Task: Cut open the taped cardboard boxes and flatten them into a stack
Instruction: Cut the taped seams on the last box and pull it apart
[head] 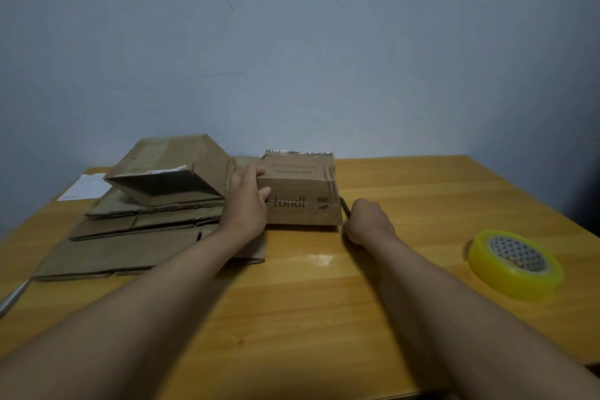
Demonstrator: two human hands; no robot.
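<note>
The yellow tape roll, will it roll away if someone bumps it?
Probably not. The tape roll lies flat on its side on the table, so a bump would likely just slide it. The tabletop looks smooth and shiny, so it might slide easily. Stood on its edge, its round shape would probably roll.

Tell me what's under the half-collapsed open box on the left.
The open box sits on a stack of flattened cardboard on the table. White paper shows beside it; anything beneath is covered.
</note>
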